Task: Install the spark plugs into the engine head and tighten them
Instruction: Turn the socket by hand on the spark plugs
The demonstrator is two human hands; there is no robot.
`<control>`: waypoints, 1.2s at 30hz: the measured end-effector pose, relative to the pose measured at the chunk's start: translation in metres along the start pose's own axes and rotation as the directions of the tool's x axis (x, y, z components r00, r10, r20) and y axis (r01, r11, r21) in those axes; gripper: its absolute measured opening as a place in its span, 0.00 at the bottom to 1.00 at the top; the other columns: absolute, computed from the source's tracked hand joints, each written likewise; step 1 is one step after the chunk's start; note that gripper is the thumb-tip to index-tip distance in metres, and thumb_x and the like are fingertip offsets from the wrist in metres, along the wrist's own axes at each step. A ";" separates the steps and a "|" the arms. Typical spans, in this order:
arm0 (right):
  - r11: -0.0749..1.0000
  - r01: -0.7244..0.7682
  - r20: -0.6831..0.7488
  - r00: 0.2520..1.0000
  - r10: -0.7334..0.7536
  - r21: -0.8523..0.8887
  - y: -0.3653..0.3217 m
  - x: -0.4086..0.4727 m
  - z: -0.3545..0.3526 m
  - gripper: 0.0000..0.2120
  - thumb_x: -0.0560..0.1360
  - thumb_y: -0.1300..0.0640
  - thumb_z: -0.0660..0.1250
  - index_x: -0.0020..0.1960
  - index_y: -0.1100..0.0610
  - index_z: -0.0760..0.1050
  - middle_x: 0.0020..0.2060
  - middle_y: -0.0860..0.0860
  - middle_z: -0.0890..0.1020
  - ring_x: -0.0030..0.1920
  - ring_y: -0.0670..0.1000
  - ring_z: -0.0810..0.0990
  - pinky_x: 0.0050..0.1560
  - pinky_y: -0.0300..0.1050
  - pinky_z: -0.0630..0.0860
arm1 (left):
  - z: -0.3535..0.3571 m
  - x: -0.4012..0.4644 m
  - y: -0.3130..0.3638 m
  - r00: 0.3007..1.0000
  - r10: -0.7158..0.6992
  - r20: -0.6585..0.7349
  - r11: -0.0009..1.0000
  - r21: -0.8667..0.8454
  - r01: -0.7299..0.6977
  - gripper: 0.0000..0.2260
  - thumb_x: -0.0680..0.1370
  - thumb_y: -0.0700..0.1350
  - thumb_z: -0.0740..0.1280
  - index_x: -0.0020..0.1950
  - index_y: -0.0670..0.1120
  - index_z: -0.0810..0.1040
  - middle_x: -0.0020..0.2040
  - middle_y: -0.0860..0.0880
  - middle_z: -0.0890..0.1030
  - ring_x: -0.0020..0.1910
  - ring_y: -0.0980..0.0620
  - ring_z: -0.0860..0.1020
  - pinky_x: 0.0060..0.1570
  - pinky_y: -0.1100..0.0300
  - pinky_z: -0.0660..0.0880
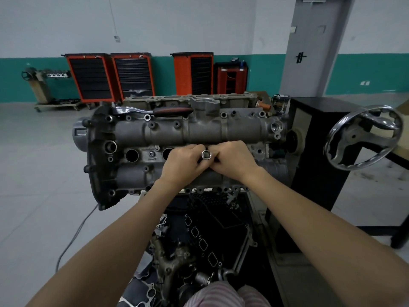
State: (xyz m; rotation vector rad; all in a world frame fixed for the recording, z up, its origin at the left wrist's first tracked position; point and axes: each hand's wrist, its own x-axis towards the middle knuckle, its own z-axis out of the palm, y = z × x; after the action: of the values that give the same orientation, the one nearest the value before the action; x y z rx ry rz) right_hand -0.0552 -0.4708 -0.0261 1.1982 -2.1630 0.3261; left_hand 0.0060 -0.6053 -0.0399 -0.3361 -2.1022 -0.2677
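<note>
Both hands close their grip on one socket [206, 154]: the left hand [184, 163] and the right hand [232, 160] pinch it from each side, open end up, over a plug well of the head [155, 131]. No spark plug is visible; it may sit inside the socket. I judge hand-threading is underway. Next comes the ratchet [155, 111], lying on the far side of the head. Two wells [132, 155] at left stand open.

Both hands [208, 161] around socket [206, 154]
</note>
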 end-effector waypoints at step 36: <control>0.999 -0.017 -0.069 0.997 0.020 0.042 -0.002 -0.003 -0.003 0.08 0.66 0.60 0.70 0.31 0.62 0.75 0.27 0.59 0.79 0.29 0.62 0.77 0.28 0.45 0.63 | 0.000 -0.003 0.000 0.999 0.051 0.003 0.999 0.012 -0.051 0.18 0.74 0.50 0.62 0.29 0.40 0.70 0.25 0.44 0.73 0.22 0.43 0.72 0.23 0.62 0.62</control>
State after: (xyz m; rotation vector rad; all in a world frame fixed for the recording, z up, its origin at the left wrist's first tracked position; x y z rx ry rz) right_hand -0.0511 -0.4684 -0.0255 1.1726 -2.1178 0.4166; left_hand 0.0074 -0.6056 -0.0421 -0.3825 -2.0943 -0.2246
